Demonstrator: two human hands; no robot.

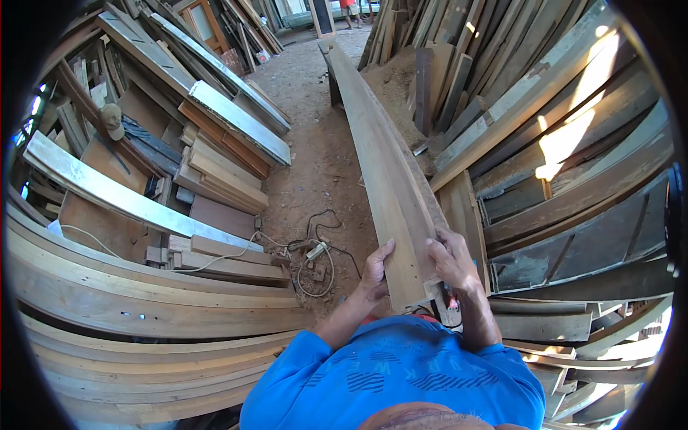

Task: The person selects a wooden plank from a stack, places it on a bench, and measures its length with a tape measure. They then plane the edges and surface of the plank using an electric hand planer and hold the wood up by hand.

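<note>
A long wooden board runs from just in front of my body away toward the far end of the aisle. My left hand grips its left edge near the close end, thumb on top and the other fingers hidden beneath. On the right side my right hand is closed over the edge of the same board, thumb and fingers pressed against the wood. Below the right hand, near my shirt, a small red and dark object is partly hidden.
Stacked planks fill the left side. More boards lean on the right. A white power socket with cables lies on the dirt floor. Sawdust is heaped beyond the board. A person stands far off.
</note>
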